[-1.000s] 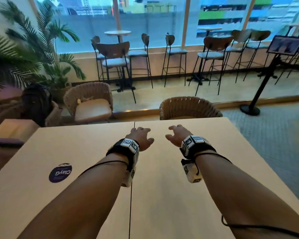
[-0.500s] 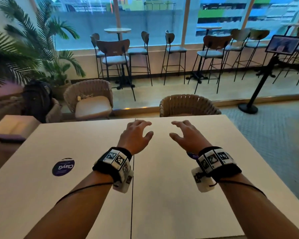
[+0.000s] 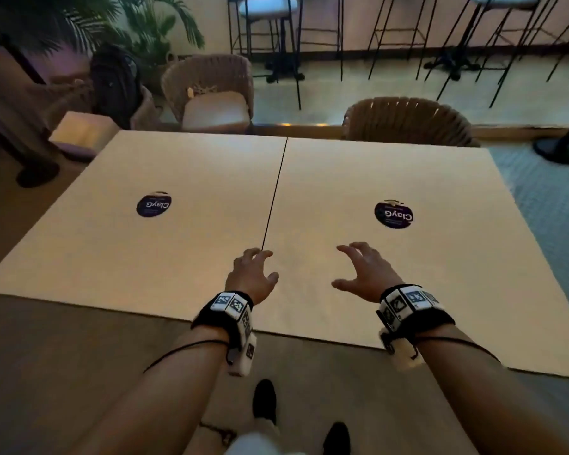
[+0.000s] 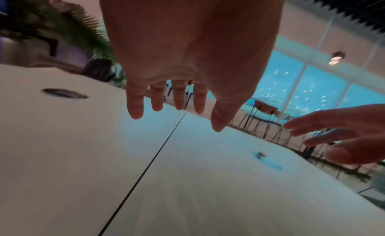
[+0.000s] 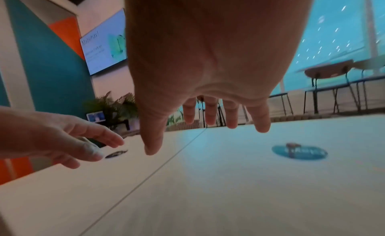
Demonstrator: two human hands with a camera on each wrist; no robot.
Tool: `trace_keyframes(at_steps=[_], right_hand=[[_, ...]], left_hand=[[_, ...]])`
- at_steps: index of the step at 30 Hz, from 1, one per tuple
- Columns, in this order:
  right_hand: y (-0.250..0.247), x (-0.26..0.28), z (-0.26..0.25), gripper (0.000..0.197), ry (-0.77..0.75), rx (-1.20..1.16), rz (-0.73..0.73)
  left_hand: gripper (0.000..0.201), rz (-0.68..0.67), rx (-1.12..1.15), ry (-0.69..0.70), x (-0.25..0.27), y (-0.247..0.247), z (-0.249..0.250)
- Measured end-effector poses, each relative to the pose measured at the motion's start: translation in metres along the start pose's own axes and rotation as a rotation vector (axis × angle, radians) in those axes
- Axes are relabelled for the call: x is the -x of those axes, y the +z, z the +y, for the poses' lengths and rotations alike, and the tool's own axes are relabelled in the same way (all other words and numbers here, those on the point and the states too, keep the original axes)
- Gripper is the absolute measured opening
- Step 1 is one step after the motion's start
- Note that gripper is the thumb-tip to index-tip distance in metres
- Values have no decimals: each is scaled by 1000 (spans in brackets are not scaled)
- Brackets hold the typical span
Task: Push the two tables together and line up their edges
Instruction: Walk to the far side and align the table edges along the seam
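With both the left hand and right hand spread loose and empty just above the joined tables, the left table and right table beneath them, the seam under the left fingertips, sighting the near edges for any step seems wise.

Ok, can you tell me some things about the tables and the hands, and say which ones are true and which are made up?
1. The two tables sit side by side with only a thin dark seam between them. True.
2. The left hand is gripping a cup. False: it holds nothing, its fingers loosely spread above the tabletop.
3. Each table has a round dark sticker on it, one on the left table and one on the right table. True.
4. The right hand is a tight fist. False: its fingers are spread and only loosely bent.
5. A woven chair stands behind the right table. True.
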State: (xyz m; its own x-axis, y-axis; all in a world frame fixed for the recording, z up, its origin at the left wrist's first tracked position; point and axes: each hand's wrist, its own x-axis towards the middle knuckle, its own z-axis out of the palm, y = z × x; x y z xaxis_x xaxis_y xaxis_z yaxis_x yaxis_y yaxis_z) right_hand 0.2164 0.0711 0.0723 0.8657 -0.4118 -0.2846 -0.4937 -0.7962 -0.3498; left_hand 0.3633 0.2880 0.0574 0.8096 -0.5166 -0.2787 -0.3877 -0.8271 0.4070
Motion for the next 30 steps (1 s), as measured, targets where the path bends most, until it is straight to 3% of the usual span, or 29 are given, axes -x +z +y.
trace_keyframes(at_steps=[4,9,13,19,24,30], right_hand=[[59,15,-8,88,-54,164,-104],[127,22,-32,92,-127,340,-154],[160,16,-50,102,-181,428,-165],[197,-9,-75,106,-172,452,-183],[217,-24,-85,111,-159,446,-146],[235,-32,-94,126,-122,461,-93]], left_hand=[[62,-104,32,-172,37,42,-45],[58,-86,58,-354,57,64,-94],[69,-118,-49,-273,52,67,-124],[106,-286,-383,-85,19,69,-159],[115,-334,-432,15,2,80,-165],[122,-281,-454,59,0,100,-167]])
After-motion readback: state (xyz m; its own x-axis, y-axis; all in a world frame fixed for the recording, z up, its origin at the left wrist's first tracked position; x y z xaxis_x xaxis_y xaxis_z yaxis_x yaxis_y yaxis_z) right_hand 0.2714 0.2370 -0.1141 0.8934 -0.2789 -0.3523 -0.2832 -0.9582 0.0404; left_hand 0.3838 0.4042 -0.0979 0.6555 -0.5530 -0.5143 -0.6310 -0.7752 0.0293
